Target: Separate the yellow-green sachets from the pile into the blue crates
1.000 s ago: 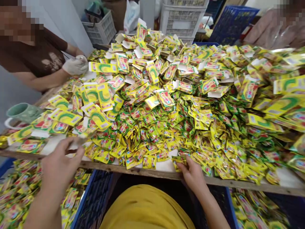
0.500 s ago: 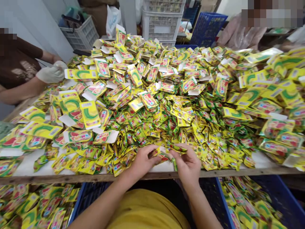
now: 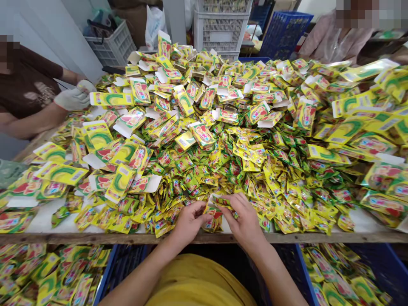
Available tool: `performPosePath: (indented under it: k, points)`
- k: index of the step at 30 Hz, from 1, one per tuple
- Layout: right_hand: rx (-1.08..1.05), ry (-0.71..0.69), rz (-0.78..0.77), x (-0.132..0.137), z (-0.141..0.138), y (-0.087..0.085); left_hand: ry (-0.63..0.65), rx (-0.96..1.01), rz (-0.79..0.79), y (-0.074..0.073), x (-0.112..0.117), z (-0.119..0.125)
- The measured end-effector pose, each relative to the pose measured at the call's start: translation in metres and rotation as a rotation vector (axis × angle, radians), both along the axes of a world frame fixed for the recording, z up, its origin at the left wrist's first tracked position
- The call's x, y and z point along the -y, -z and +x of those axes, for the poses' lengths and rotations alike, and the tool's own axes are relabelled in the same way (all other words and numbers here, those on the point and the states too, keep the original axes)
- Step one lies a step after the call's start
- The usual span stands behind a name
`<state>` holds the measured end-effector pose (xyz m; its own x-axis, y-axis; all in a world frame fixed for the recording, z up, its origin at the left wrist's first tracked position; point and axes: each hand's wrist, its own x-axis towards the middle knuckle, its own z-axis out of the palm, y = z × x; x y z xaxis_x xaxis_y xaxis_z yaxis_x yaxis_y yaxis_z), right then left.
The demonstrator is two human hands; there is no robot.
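Close to the table's front edge, my left hand (image 3: 188, 224) is closed around a small yellow box (image 3: 213, 220) with a watermelon print. The box stands roughly upright with its open end up. My right hand (image 3: 241, 217) pinches a small shiny packet (image 3: 220, 201) at the mouth of the box. Whether that packet is single or part of several I cannot tell. Just beyond both hands lies a heap of loose yellow and green packets (image 3: 248, 155).
Open-flapped boxes (image 3: 142, 91) are piled across the back and both sides of the table (image 3: 41, 216). Blue crates (image 3: 301, 272) stand below the front edge. At the left, a co-worker's gloved hands (image 3: 73, 97) are at the pile. Another person sits back right.
The box in my left hand has turned more upright. My right hand has brought the packet left to its mouth. On the left pile, one yellow box has slid down towards the front.
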<state>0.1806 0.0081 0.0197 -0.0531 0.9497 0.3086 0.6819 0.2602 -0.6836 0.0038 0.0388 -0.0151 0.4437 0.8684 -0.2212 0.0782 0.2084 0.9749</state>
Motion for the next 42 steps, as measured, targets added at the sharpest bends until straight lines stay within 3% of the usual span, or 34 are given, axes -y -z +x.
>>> performPosePath:
  k: [6, 9, 14, 17, 22, 27, 30, 36, 39, 42]
  points:
    - [0.246, -0.242, -0.215, -0.005, -0.002, -0.031, 0.022, -0.051, 0.057, -0.007, 0.003, 0.000]
    - [0.240, -0.243, -0.243, -0.007, -0.003, -0.036, 0.035, -0.012, 0.037, -0.007, 0.002, -0.002]
    - [0.293, -0.077, -0.181, -0.006, -0.008, -0.031, 0.064, 0.010, 0.028, -0.009, 0.003, -0.006]
    - [0.347, -0.111, -0.154, -0.005, -0.011, -0.031, 0.074, -0.034, 0.051, -0.009, 0.006, -0.007]
    - [0.157, -0.181, -0.130, -0.004, -0.007, -0.030, 0.062, -0.026, 0.041, -0.005, 0.008, -0.006]
    - [0.334, -0.147, -0.029, -0.003, -0.012, -0.020, 0.068, -0.041, 0.110, -0.005, 0.007, -0.009]
    - [0.331, -0.155, 0.009, -0.005, -0.013, -0.022, 0.062, -0.053, 0.103, -0.008, 0.008, -0.010]
    - [0.243, -0.341, -0.121, -0.009, -0.010, -0.038, 0.031, -0.027, 0.078, -0.010, 0.012, -0.007]
    - [0.271, -0.356, -0.153, -0.005, -0.014, -0.032, 0.043, -0.023, 0.079, -0.009, 0.011, -0.008]
    - [0.076, -0.284, -0.140, 0.002, -0.013, -0.018, 0.066, 0.045, 0.053, -0.009, 0.009, -0.012]
